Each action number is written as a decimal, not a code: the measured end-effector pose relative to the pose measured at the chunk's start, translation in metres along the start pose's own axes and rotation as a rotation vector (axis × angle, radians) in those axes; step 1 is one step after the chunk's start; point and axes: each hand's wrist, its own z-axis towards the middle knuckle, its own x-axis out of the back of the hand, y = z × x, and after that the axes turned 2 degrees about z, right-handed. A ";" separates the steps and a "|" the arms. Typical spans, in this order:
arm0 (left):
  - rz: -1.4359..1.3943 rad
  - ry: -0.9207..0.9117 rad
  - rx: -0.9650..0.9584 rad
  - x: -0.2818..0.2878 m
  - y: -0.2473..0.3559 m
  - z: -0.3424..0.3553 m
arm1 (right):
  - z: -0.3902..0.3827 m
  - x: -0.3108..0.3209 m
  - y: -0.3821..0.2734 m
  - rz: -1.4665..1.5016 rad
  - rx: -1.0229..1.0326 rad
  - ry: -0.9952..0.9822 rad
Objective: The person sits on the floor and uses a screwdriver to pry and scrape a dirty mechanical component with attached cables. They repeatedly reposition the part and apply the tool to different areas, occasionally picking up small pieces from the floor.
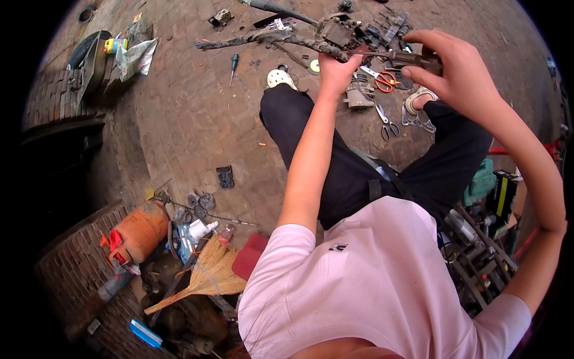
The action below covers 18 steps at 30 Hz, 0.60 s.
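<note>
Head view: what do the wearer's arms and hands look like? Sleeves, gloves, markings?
Short, pale pink sleeves on both arms, left sleeve and right sleeve, part of a pink T-shirt with a small dark chest print. Forearms bare. No glove, watch or cable shows on the left hand or right hand; the left fingers are mostly hidden.

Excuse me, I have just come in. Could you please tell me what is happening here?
A person sits low over a brick floor. The right hand holds a dark metal tool, its thin end pointing toward the left hand. The left hand is at a dirty cable bundle beside a greasy machine part; its exact grip is hidden. Orange-handled scissors and a screwdriver lie on the floor.
</note>
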 end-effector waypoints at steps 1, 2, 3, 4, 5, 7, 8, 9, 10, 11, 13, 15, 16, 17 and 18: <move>0.016 0.012 0.004 0.003 0.004 -0.003 | 0.002 -0.002 -0.001 0.309 -0.201 -0.050; 0.034 0.037 -0.025 0.004 0.003 -0.004 | 0.003 0.003 -0.004 0.600 -0.416 -0.098; 0.053 0.063 -0.054 0.005 0.001 -0.003 | 0.005 0.017 -0.007 0.867 -0.638 -0.168; 0.071 0.081 -0.085 0.004 -0.002 0.000 | 0.002 0.015 -0.017 0.984 -0.774 -0.039; 0.064 0.081 -0.067 0.007 -0.009 0.005 | 0.001 0.011 -0.013 1.067 -0.809 -0.041; 0.027 0.043 -0.034 0.006 -0.009 0.004 | -0.001 0.002 0.000 1.250 -0.846 -0.041; 0.005 0.018 -0.017 0.003 -0.006 0.004 | -0.001 -0.003 0.007 1.349 -0.845 -0.038; -0.009 0.004 -0.017 -0.002 -0.010 0.006 | -0.002 -0.004 0.010 1.448 -0.842 -0.035; -0.014 0.005 -0.015 -0.003 -0.014 0.004 | 0.001 -0.006 0.006 1.477 -0.890 -0.038; -0.018 0.007 -0.013 -0.003 -0.018 0.002 | 0.005 -0.007 -0.003 1.504 -0.937 -0.042; 0.054 -0.011 -0.072 -0.002 -0.019 0.001 | 0.009 -0.004 -0.020 1.534 -1.004 -0.090; 0.144 -0.028 -0.071 -0.003 -0.006 -0.001 | 0.008 0.005 -0.036 1.537 -1.034 -0.172; 0.142 -0.021 -0.095 -0.006 -0.002 0.001 | 0.004 0.007 -0.033 1.574 -1.036 -0.191; 0.149 -0.006 -0.116 -0.006 0.001 0.000 | -0.003 0.004 -0.026 1.617 -1.036 -0.222; 0.156 0.008 -0.136 -0.006 0.002 0.000 | -0.008 0.003 -0.021 1.659 -1.037 -0.253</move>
